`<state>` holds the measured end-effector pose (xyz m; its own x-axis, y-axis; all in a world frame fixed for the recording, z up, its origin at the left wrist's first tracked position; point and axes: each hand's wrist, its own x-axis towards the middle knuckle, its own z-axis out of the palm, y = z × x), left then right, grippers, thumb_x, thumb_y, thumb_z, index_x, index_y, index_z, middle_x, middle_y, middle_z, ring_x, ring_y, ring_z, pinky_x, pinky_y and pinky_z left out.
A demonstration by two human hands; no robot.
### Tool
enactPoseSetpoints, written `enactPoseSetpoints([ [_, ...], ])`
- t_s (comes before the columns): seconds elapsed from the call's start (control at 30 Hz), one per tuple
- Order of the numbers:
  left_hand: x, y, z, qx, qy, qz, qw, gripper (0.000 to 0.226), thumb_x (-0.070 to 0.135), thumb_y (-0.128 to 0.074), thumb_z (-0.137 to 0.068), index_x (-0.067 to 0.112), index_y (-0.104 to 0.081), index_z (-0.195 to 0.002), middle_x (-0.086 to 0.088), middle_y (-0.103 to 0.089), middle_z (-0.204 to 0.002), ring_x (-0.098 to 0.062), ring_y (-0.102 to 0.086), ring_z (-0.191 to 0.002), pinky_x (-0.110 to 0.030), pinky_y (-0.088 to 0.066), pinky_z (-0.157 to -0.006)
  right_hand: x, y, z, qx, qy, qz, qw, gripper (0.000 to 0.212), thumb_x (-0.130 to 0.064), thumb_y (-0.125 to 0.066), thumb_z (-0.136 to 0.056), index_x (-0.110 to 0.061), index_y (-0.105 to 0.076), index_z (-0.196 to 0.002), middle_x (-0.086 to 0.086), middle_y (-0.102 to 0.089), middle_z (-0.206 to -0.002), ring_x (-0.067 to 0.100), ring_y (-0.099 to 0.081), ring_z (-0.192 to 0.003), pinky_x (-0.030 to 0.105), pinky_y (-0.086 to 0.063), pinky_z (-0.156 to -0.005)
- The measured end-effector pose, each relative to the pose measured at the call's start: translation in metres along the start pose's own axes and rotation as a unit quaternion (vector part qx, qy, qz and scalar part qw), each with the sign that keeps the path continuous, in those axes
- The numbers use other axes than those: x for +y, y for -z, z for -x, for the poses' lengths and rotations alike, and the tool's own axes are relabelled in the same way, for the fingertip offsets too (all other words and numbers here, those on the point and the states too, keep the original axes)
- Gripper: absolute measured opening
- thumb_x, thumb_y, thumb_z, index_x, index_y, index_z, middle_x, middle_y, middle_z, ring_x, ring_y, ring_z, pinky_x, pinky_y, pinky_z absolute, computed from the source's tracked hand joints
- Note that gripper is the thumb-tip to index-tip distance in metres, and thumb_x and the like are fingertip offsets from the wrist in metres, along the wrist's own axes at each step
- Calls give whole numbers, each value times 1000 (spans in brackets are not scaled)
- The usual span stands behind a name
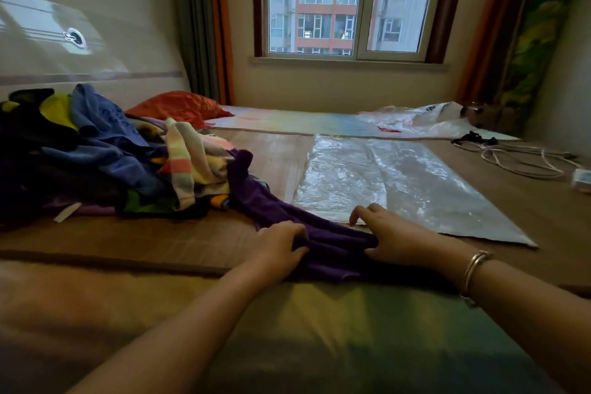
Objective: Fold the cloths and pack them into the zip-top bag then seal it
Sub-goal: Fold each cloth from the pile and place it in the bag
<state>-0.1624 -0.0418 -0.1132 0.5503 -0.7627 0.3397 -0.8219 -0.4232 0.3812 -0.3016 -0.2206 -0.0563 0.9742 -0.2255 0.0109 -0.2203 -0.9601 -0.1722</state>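
Our left hand (281,241) and right hand (388,233) both clamp their grip on the purple cloth (332,246) on the bed (128,243). Zip-top bag (399,182) lies flat just beyond the right hand; cloth pile (96,153) far left.

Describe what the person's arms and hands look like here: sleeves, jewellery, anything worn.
Both forearms are bare, with no sleeves in view and no gloves. The right wrist carries a bangle, thin and metallic, which seems to be two or more rings together. The left hand and right hand show no rings or marks that I can make out.
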Motion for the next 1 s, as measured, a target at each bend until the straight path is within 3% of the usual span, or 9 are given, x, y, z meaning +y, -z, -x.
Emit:
enactPoseSetpoints([
  [0.17, -5, 16, -6, 65, -15, 113, 991, 5, 25, -59, -91, 24, -64, -93, 8, -66, -90, -9, -63, -85, -38, -54, -80, -8, -4, 5, -20, 60, -115, 991, 37, -50, -64, -83, -35, -49, -113, -10, -43, -124, 8, -46, -111, 29, -41, -99],
  [0.27, -6, 31, -5, 71, -7, 112, 991, 11, 23, -55, -94, 16, -64, -94, 3, -65, -89, -13, -61, -84, -37, -53, -80, -15, -7, 5, -11, 67, -38, 997, 33, -38, -67, -83, -28, -52, -111, -7, -46, -117, 12, -48, -105, 27, -42, -92],
  [0.33, -9, 38, -1, 63, 20, 99, 993, 16, 24, -51, -97, 12, -61, -93, -3, -64, -87, -18, -60, -82, -41, -51, -80, -21, -9, 4, 18, 57, -16, 998, 15, -22, -63, -83, -23, -54, -96, -5, -51, -101, 16, -53, -93, 28, -44, -79],
  [0.43, -12, 46, 11, 64, 49, 18, 997, 12, 24, -49, -97, 14, -54, -100, -3, -60, -96, -21, -58, -87, -42, -51, -80, -34, -10, 4, 32, 7, -154, 987, 13, -6, -56, -84, -18, -59, -88, 0, -62, -85, 16, -63, -80, 22, -48, -69],
  [0.53, -12, 51, 24, 95, -1, -69, 993, 20, 25, -55, -92, 24, -49, -111, 6, -42, -115, -17, -40, -106, -31, -43, -91, -50, -3, 5, -17, -31, -371, 928, 18, -1, -51, -90, -5, -61, -105, 15, -70, -94, 22, -72, -78, 29, -59, -70],
  [0.6, -5, 57, 31, 92, -53, 5, 994, 21, 23, -59, -89, 29, -47, -106, 12, -40, -112, -11, -37, -105, -25, -39, -91, -58, 3, 5, -24, -26, -419, 907, 19, -3, -55, -90, -7, -60, -109, 15, -70, -96, 22, -72, -77, 28, -58, -65],
  [0.7, 12, 66, 37, 48, -91, 172, 980, 19, 27, -61, -91, 27, -52, -108, 12, -53, -106, -2, -55, -93, -20, -50, -81, -70, 17, 4, -22, 12, -389, 921, 21, -2, -60, -86, -15, -65, -102, 4, -66, -86, 11, -62, -74, 20, -51, -66],
  [0.9, 28, 90, 38, -30, -9, 342, 939, 28, 29, -56, -93, 32, -53, -120, 3, -60, -104, -10, -65, -78, -23, -56, -69, -83, 45, 12, -4, 39, -401, 915, 31, 7, -64, -78, -15, -63, -100, 8, -65, -102, 23, -65, -95, 33, -54, -89],
  [1.0, 37, 100, 36, -52, 6, 349, 935, 20, 22, -61, -91, 23, -60, -110, 1, -65, -97, -11, -66, -83, -22, -56, -75, -82, 60, 18, 46, 14, -376, 925, 29, 1, -70, -76, -15, -62, -99, 7, -66, -102, 27, -65, -94, 36, -54, -87],
])
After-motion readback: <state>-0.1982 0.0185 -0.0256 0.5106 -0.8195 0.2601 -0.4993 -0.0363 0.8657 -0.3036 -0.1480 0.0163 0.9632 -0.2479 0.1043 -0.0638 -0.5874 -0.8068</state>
